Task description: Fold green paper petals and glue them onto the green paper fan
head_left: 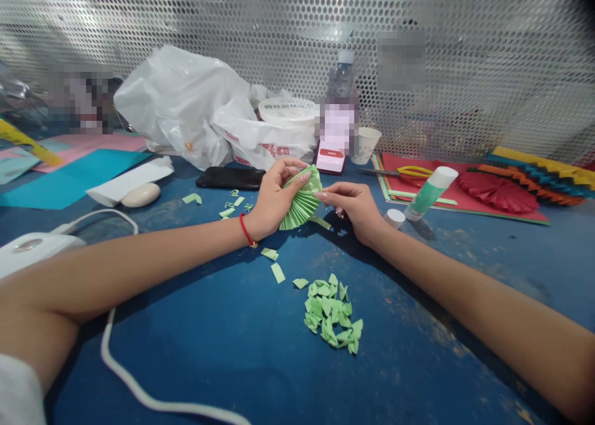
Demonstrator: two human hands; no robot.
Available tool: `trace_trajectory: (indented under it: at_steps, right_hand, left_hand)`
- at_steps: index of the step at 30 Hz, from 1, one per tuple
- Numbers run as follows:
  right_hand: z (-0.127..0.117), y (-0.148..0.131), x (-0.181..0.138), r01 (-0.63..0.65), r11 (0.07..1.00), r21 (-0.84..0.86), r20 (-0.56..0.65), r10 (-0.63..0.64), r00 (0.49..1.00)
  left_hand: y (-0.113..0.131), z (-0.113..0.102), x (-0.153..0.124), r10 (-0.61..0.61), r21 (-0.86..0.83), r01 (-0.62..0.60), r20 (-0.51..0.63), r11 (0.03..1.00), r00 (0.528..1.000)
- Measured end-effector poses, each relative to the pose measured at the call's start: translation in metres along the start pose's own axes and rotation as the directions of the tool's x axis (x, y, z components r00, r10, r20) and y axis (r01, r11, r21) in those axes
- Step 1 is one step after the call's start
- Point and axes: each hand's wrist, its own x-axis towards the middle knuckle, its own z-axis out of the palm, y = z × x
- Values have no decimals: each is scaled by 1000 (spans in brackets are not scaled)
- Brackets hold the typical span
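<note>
Pale green pleated paper fan [301, 207] pinched firmly in the left grip [274, 201] over a blue table [209, 357], folds kept tight and even; the right grip [352, 211] meets its edge at the fingertips, hold unclear; trimmed green scraps [332, 316] lie heaped nearby.

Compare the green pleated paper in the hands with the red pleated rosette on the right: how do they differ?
The green pleated paper is pale green; the red pleated rosette is deep red. The green pleated paper forms a partial fan, gripped by the left hand near the right hand; the red pleated rosette is a full disc lying on a red paper sheet. Both have narrow radiating folds.
</note>
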Motion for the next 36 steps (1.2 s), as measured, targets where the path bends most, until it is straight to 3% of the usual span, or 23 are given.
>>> trace_trajectory:
  at_steps: [16, 21, 29, 36]
  right_hand:
    - [-5, 4, 3, 0, 999, 48, -43, 2, 999]
    - [-6, 5, 3, 118, 990, 72, -116, -110, 987]
    - [-2, 5, 0, 227, 974, -6, 19, -227, 974]
    - [0, 5, 1, 169, 982, -85, 20, -168, 986]
  left_hand:
    - [1, 1, 1, 14, -18, -15, -27, 1000, 1000]
    - [1, 1, 0, 1, -21, -2, -14, 1000, 1000]
    - [6, 2, -3, -17, 9, 17, 8, 1000, 1000]
    - [3, 2, 0, 8, -61, -12, -61, 998, 998]
